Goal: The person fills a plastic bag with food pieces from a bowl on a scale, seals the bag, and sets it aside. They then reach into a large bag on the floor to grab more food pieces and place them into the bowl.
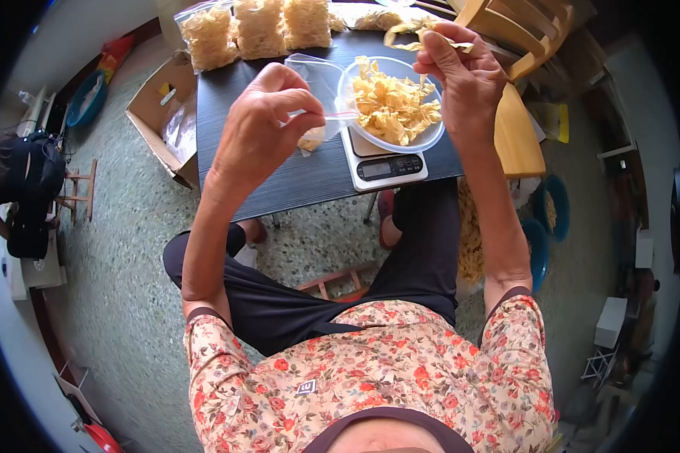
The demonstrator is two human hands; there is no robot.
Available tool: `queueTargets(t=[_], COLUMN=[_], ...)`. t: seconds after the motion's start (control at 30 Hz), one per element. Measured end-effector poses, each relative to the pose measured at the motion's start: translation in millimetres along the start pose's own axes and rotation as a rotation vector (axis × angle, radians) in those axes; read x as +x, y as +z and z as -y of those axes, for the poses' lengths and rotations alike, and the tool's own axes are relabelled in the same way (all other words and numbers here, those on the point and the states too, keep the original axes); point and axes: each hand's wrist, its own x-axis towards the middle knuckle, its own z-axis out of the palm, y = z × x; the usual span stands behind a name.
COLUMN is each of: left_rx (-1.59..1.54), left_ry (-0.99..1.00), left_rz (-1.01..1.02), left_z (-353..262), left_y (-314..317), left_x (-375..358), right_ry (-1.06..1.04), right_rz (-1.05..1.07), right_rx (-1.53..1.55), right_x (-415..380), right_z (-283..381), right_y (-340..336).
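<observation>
My left hand [268, 113] pinches the edge of a clear zip bag [317, 75], which lies over the table beside the bowl. A few pale pieces show low in that bag. Raised over the right rim of the bowl, my right hand [465, 75] is closed on pale yellow dried strips [408, 36] that stick out to the left of its fingers. The clear plastic bowl [404, 149] holds a heap of similar dried strips [393, 106]. It rests on a white kitchen scale [366, 172], whose display I cannot read.
Several filled clear bags [261, 29] stand along the back of the dark table [279, 189]. A cardboard box [155, 113] is on the floor at left. A wooden chair [514, 128] stands close at right, with blue basins [555, 208] on the floor beyond.
</observation>
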Motion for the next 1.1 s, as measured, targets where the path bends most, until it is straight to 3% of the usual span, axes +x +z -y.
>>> queueTargets(t=[0.1, 0.2, 0.23, 0.3, 0.37, 0.43, 0.6, 0.77, 0.83, 1.1], left_rx=[-0.04, 0.041, 0.066, 0.092, 0.061, -0.017, -0.027, 0.05, 0.064, 0.044], left_ry=[-0.003, 0.089, 0.086, 0.077, 0.054, 0.039, 0.033, 0.029, 0.043, 0.013], left_rz=[0.002, -0.023, -0.042, -0.056, -0.085, -0.11, -0.112, -0.081, -0.068, -0.045], left_z=[2.1, 4.2, 2.5, 0.8, 1.8, 1.3, 5.0, -1.6, -0.3, 2.5], left_y=[-2.8, -5.3, -8.1, -14.1, -17.5, -19.5, -23.3, -16.9, -14.3, -13.4], left_x=[-2.1, -2.4, -3.3, -4.9, -4.0, -2.4, -1.6, -1.9, -1.3, 0.5], right_ry=[-0.094, 0.11, 0.008, -0.073, 0.06, -0.001, 0.051, 0.011, -0.125, -0.156], right_rz=[0.072, 0.414, 0.463, 0.458, 0.352, 0.274, 0.538, 0.581, 0.596, 0.496], right_rx=[-0.197, -0.295, -0.457, -0.455, -0.274, -0.526, -0.868, -1.004, -1.088, -0.931], right_x=[-12.8, -21.0, -24.3, -22.2, -18.9, -17.1, -30.2, -43.1, -45.2, -41.6], right_z=[0.9, -6.8, -10.0, -12.7, -7.9, -9.5, -8.0, -20.5, -24.8, -14.9], right_y=[32.7, 41.6, 39.7, 33.8, 22.4, -2.5, -47.5, -38.1, -32.3, -40.2])
